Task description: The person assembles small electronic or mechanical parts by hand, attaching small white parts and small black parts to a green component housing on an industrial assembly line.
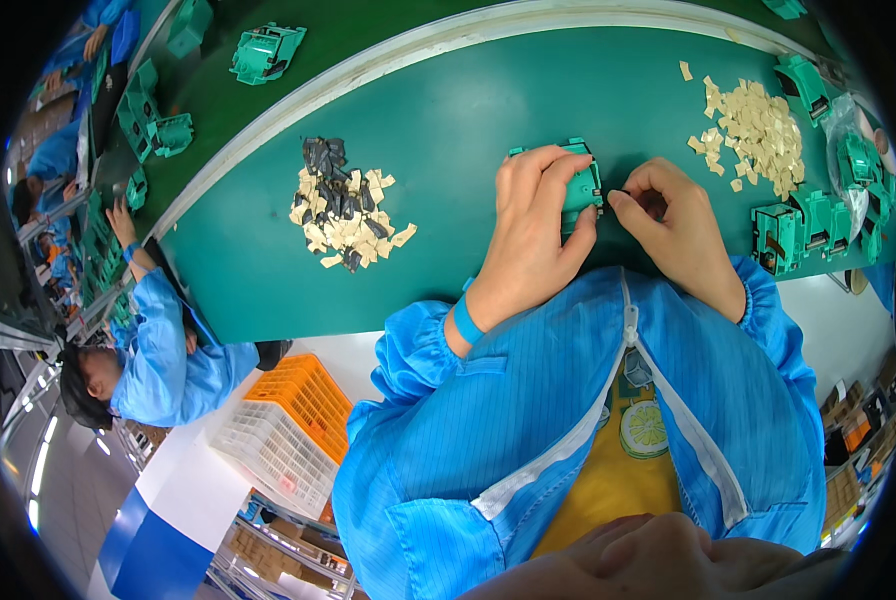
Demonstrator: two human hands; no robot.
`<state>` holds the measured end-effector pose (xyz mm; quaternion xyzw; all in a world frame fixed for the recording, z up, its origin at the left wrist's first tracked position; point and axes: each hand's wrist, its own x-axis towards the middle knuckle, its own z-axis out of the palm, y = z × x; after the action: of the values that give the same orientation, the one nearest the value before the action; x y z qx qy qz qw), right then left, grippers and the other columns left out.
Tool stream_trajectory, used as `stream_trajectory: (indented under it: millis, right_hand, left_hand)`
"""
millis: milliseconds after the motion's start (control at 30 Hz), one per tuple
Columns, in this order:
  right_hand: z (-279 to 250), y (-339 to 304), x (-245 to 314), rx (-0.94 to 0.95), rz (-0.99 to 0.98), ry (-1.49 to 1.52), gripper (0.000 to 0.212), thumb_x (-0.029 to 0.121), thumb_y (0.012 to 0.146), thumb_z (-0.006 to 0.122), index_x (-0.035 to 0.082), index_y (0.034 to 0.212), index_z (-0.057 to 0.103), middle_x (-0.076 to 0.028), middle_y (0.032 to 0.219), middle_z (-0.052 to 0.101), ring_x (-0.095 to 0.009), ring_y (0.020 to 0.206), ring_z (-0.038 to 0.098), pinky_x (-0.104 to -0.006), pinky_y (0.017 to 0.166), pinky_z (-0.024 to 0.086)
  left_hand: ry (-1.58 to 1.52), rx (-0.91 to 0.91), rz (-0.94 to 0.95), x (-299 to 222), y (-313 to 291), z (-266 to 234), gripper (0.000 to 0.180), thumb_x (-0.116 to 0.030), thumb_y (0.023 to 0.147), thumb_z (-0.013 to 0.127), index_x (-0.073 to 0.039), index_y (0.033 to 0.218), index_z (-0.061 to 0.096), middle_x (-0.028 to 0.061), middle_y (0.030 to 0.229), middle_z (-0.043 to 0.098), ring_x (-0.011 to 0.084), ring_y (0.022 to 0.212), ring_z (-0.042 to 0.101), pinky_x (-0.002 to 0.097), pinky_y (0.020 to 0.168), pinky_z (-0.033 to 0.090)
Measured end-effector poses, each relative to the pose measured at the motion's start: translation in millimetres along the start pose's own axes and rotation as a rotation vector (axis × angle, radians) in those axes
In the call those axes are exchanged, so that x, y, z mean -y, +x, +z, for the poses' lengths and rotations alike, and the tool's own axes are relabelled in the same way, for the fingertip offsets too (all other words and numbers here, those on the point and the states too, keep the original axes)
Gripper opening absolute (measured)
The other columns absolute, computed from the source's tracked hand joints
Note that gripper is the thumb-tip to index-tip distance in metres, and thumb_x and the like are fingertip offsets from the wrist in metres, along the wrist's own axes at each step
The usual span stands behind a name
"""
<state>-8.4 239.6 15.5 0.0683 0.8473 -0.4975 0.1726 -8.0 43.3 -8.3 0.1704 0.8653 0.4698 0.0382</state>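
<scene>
A green plastic housing (581, 188) lies on the green worktable in front of me. My left hand (538, 205) is wrapped over it, fingers across its top and thumb along its near right side. Just to the right, my right hand (668, 212) is closed, thumb and index finger pinched beside the housing's right edge. Something small and dark shows at the pinch, too little to name. The left hand hides much of the housing.
A mixed pile of cream and black small pieces (348, 208) lies left on the table (448, 120). Cream pieces (758, 130) and several green housings (803, 225) are at right. Beyond a pale rail (368, 65), more housings sit. A co-worker (173, 350) works at left, near orange and white crates (298, 405).
</scene>
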Motion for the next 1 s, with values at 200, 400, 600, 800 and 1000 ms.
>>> stream_trajectory:
  millis: [200, 400, 600, 800, 1000]
  right_hand:
    - [1.3, -4.6, 9.0, -0.050, -0.036, -0.073, 0.028, 0.019, 0.086, 0.082, -0.004, 0.092, 0.067, -0.012, 0.090, 0.066, -0.016, 0.071, 0.062, -0.0308, 0.061, 0.050]
    - [-9.2, 7.3, -7.6, 0.135, 0.083, 0.180, 0.022, 0.013, 0.087, 0.081, -0.003, 0.089, 0.066, -0.007, 0.089, 0.063, -0.015, 0.077, 0.062, -0.0298, 0.069, 0.051]
    - [-10.9, 11.3, -6.4, 0.162, 0.086, 0.183, 0.020, 0.011, 0.089, 0.079, -0.003, 0.087, 0.065, -0.007, 0.087, 0.062, -0.014, 0.078, 0.062, -0.0291, 0.072, 0.051]
    - [-10.5, 9.7, -14.6, 0.190, 0.038, 0.408, 0.018, 0.012, 0.092, 0.076, -0.002, 0.088, 0.066, -0.003, 0.090, 0.066, -0.010, 0.081, 0.063, -0.0270, 0.071, 0.050]
    - [-21.2, -1.1, 11.2, 0.285, 0.126, 0.486, 0.016, 0.012, 0.094, 0.074, -0.001, 0.090, 0.066, 0.002, 0.080, 0.064, -0.002, 0.077, 0.057, -0.0212, 0.066, 0.045]
  left_hand:
    - [-0.040, -0.009, -0.018, -2.2, 0.5, -0.1, 0.052, -0.001, 0.079, 0.073, -0.002, 0.129, 0.057, 0.0196, 0.129, 0.052, 0.0418, 0.120, 0.048, 0.0496, 0.106, 0.041]
    - [-0.025, 0.003, -0.006, -3.4, 3.2, -2.0, 0.053, -0.001, 0.080, 0.072, -0.002, 0.130, 0.056, 0.0194, 0.129, 0.052, 0.0415, 0.119, 0.049, 0.0482, 0.103, 0.043]
    - [0.002, 0.022, -0.016, -3.9, 2.8, -3.3, 0.060, -0.007, 0.078, 0.079, -0.005, 0.133, 0.057, 0.0166, 0.132, 0.051, 0.0364, 0.122, 0.048, 0.0438, 0.104, 0.043]
    - [-0.014, 0.032, -0.009, -4.7, 4.9, -4.9, 0.072, -0.010, 0.071, 0.087, -0.006, 0.136, 0.056, 0.0149, 0.130, 0.052, 0.0352, 0.123, 0.049, 0.0431, 0.104, 0.045]
    - [-0.276, 0.069, -0.021, 2.4, 0.1, -11.4, 0.076, -0.013, 0.073, 0.088, -0.008, 0.141, 0.056, 0.0142, 0.137, 0.051, 0.0347, 0.131, 0.048, 0.0439, 0.110, 0.042]
